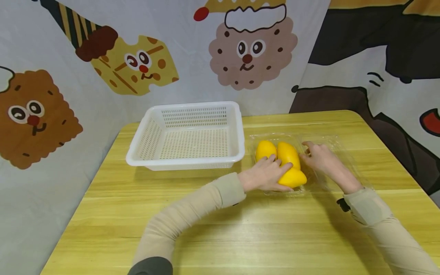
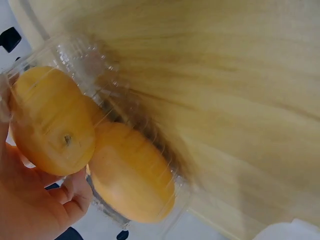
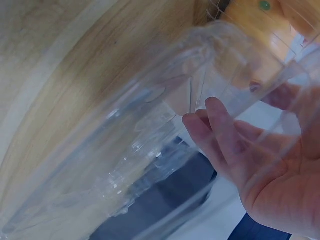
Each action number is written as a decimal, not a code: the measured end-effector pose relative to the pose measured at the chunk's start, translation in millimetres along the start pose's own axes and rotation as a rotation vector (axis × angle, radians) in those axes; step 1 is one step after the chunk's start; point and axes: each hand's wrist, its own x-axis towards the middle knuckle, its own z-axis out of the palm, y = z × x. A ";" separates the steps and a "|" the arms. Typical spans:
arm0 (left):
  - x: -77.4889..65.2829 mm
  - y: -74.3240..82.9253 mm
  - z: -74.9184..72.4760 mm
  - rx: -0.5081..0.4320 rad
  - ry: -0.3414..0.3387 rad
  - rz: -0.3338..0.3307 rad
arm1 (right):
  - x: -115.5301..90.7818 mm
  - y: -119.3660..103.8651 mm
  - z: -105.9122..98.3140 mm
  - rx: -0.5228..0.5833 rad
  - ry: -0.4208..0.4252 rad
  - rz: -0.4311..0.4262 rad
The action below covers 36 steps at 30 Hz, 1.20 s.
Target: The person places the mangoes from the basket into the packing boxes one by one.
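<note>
Yellow mangoes lie in a clear plastic clamshell box (image 1: 299, 191) right of the table's middle. My left hand (image 1: 266, 175) grips the front mango (image 1: 293, 178), its fingers and thumb around it; the left wrist view shows the fingers (image 2: 75, 195) bent against that mango. Behind it are a left mango (image 1: 265, 148) and a right mango (image 1: 288, 153). My right hand (image 1: 322, 157) is over the folded-back clear lid (image 1: 331, 143), beside the right mango. In the right wrist view its fingers (image 3: 220, 130) are loosely bent, seen through the clear plastic, with no mango between them.
A white perforated plastic basket (image 1: 192, 162) stands on the wooden table (image 1: 220, 233), left of the box. A wall cloth with cartoon prints (image 1: 192, 68) hangs behind the table's back edge.
</note>
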 end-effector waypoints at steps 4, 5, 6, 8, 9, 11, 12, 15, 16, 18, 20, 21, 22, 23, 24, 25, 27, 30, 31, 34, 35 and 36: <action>-0.1 0.4 5.8 0.018 0.020 0.008 | 0.2 0.0 0.9 -0.005 0.008 -0.007; -0.2 0.4 6.7 0.014 0.016 0.007 | 0.3 0.2 1.1 -0.003 0.007 -0.006; -0.2 0.4 7.4 0.009 0.009 0.006 | 0.4 0.4 1.2 -0.001 0.006 -0.006; -0.3 0.2 8.7 -0.009 -0.009 0.003 | 0.6 0.8 1.3 0.003 0.003 -0.005; -0.4 0.1 9.2 -0.020 -0.019 0.001 | 0.7 0.9 1.3 0.005 0.002 -0.005; -0.6 -0.1 9.8 -0.045 -0.033 -0.003 | 1.1 0.8 1.9 0.008 0.003 -0.005; -0.8 -0.2 10.1 -0.056 -0.038 -0.006 | 1.2 0.8 2.0 0.006 0.005 -0.007; -1.1 -0.6 10.9 -0.092 -0.047 -0.013 | 1.5 0.2 2.8 -0.002 0.013 -0.010; -1.1 -0.8 11.2 -0.104 -0.051 -0.016 | 1.6 0.0 3.1 -0.004 0.015 -0.011; -1.1 -1.5 12.0 -0.134 -0.055 -0.021 | 1.7 0.1 3.2 -0.008 0.017 -0.012; -1.5 -2.3 12.8 -0.168 -0.052 -0.031 | 1.8 -0.3 3.4 -0.006 0.018 -0.010; -1.9 -2.8 13.2 -0.186 -0.044 -0.037 | 1.8 -0.4 3.4 -0.005 0.017 -0.008; -2.5 -3.4 13.8 -0.204 -0.030 -0.044 | 1.7 -0.2 3.4 -0.003 0.015 -0.008; -3.4 -4.1 14.5 -0.226 -0.010 -0.053 | 1.6 0.0 3.3 -0.002 0.013 -0.007; -4.8 -4.8 15.1 -0.242 0.018 -0.060 | 1.6 0.2 3.6 0.001 0.013 -0.007; -6.3 -5.6 15.8 -0.253 0.050 -0.068 | 1.6 0.2 3.7 0.002 0.014 -0.006; -9.9 -7.4 17.7 -0.269 0.133 -0.079 | 1.1 0.8 3.8 0.006 0.015 -0.010; -16.4 -11.0 20.7 -0.257 0.270 -0.105 | 0.8 2.6 3.5 0.019 0.011 -0.009; -18.7 -12.3 21.6 -0.244 0.315 -0.116 | 0.6 3.8 3.2 0.026 0.007 -0.005; -25.9 -15.9 25.0 -0.246 0.415 -0.179 | 0.2 9.3 0.7 0.059 -0.026 0.020; -28.3 -17.0 26.3 -0.265 0.436 -0.202 | 0.1 11.7 -0.6 0.070 -0.033 0.029; -30.6 -17.9 27.7 -0.294 0.449 -0.226 | -0.2 14.7 -2.2 0.076 -0.040 0.041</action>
